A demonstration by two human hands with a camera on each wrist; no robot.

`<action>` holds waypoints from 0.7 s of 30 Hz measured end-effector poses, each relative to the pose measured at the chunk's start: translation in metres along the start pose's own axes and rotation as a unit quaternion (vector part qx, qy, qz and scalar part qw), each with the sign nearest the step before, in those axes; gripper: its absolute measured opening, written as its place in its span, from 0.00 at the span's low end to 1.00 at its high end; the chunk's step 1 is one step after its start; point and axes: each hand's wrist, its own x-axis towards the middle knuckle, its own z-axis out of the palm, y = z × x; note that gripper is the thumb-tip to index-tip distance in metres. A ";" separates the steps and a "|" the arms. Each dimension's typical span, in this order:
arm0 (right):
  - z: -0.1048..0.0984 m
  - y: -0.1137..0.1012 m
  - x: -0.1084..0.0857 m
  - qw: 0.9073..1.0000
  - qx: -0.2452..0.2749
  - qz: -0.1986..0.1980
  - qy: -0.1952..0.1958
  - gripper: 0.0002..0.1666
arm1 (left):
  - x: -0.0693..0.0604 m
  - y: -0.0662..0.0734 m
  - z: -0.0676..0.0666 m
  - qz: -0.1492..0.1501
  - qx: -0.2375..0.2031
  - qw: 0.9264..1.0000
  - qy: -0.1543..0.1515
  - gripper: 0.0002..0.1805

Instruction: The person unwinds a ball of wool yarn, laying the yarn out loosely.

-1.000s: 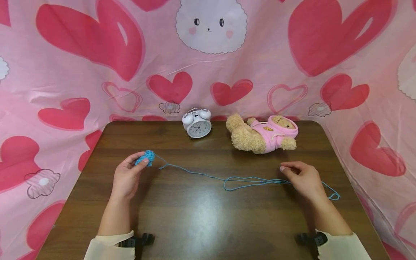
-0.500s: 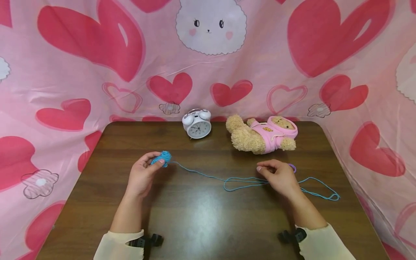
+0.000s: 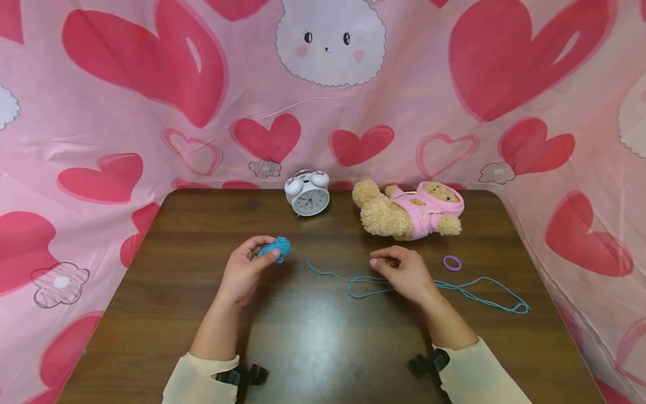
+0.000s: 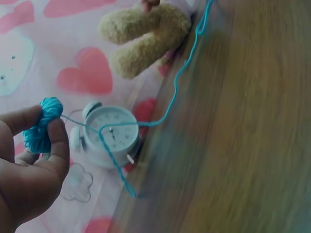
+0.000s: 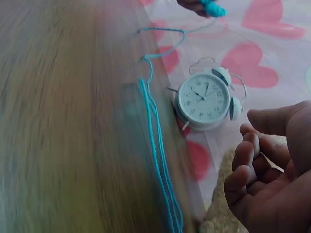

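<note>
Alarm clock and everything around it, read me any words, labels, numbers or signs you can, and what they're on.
No text reads clearly.
Alarm clock: its numerals are too small and blurred to quote reliably.
Pink hoodie: a brownish patch, too small to tell any lettering.
Backdrop: drawings, no words visible.

Two hands point(image 3: 242, 275) point(image 3: 411, 278), one yarn bundle point(image 3: 275, 249), one clock point(image 3: 309, 197), one bear point(image 3: 421, 214), one ring point(image 3: 452, 270).

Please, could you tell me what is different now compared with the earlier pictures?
The left grip has moved rightward, carrying the blue yarn ball; the right grip has moved leftward, uncovering the purple ring. Nothing was visibly picked up or released. The alarm clock, teddy bear and looped yarn at right stayed in place.
</note>
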 end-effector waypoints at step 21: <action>0.043 -0.031 0.013 0.995 0.051 -0.063 -0.051 0.13 | -0.003 -0.004 0.051 -0.032 0.051 0.989 -0.136 0.18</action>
